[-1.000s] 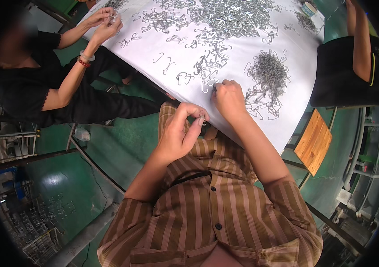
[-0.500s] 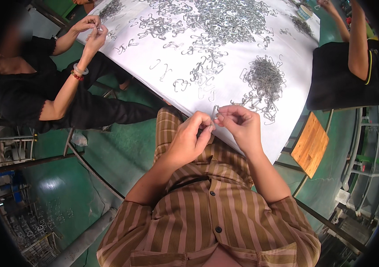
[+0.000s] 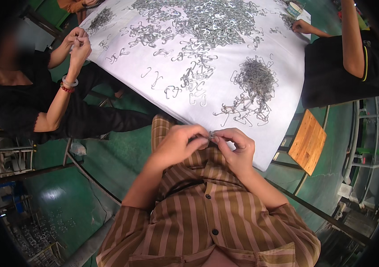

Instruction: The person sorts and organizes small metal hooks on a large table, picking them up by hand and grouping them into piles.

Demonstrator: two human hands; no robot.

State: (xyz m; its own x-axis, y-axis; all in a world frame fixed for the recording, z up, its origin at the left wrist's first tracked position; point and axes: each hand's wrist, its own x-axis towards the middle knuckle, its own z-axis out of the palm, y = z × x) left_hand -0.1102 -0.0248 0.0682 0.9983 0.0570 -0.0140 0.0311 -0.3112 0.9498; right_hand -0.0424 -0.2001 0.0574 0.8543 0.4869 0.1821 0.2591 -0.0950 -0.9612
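My left hand (image 3: 180, 144) and my right hand (image 3: 238, 149) meet just off the near edge of the white-covered table (image 3: 274, 138), above my lap. Between their pinched fingertips is a small bent metal hook (image 3: 212, 134); fingers cover most of it, so I cannot tell whether it is one piece or two joined. Beyond my right hand lies a heap of thin wire hooks (image 3: 256, 80), with loose ones (image 3: 242, 109) spread on its near side. Scattered flat S-shaped and C-shaped hooks (image 3: 171, 92) lie farther left.
A large pile of shiny metal hooks (image 3: 220, 24) covers the table's far middle. On the left, a co-worker's hands (image 3: 78, 42) are raised together; on the right, another person's hand (image 3: 302, 26) rests by a small heap and a tub (image 3: 294, 9). A wooden stool (image 3: 308, 142) stands right.
My hands have come lower and closer together, and the hook now sits between both sets of fingertips. The co-worker on the right has lowered a hand to the table.
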